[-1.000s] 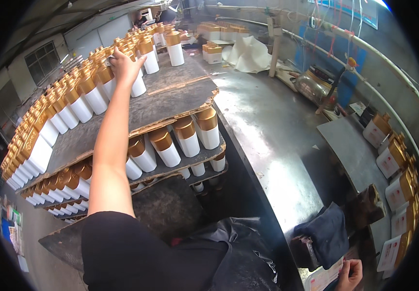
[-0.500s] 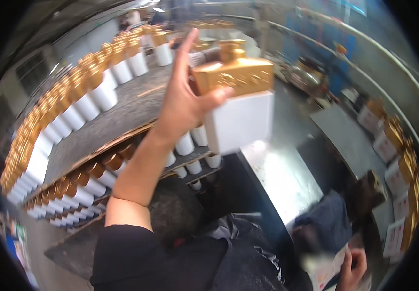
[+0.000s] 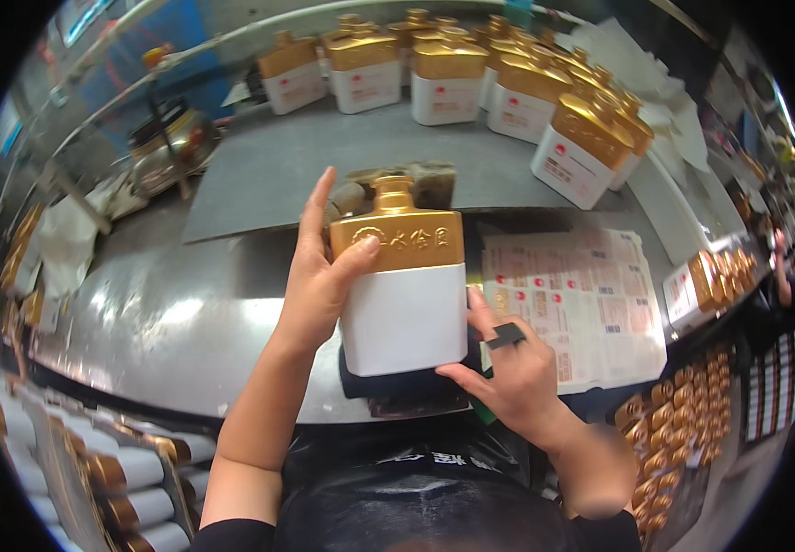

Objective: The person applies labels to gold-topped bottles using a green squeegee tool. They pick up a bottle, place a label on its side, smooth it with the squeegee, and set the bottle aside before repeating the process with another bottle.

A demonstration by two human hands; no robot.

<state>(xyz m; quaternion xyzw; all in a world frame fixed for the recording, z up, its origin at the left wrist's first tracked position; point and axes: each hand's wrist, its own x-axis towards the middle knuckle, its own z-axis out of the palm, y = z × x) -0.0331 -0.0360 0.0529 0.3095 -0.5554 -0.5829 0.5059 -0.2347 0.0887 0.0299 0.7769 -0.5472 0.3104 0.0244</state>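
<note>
In front of me a flat, white bottle (image 3: 404,317) with a gold embossed shoulder and neck stands upright in my grasp. My left hand (image 3: 328,276) holds it by the gold shoulder, thumb across the front and index finger stretched up beside it. At its lower right corner my right hand (image 3: 512,368) touches it, thumb at the bottom edge and index finger along the side. A black band sits round a finger of that hand. Just right of the bottle lies a sheet of printed labels (image 3: 590,317). Behind the bottle's neck is a dark, worn block (image 3: 434,182).
Several labelled gold-and-white bottles (image 3: 448,87) stand along the far side of the grey board (image 3: 259,175). More bottles (image 3: 710,281) are at the right edge. The metal bench (image 3: 186,322) spans the left, with racked bottles (image 3: 131,469) below it and gold-topped ones (image 3: 682,423) low right.
My view has turned right, from the bottle racks to the bench. My left hand has brought the bottle in front of me, and my right hand has come to its lower corner.
</note>
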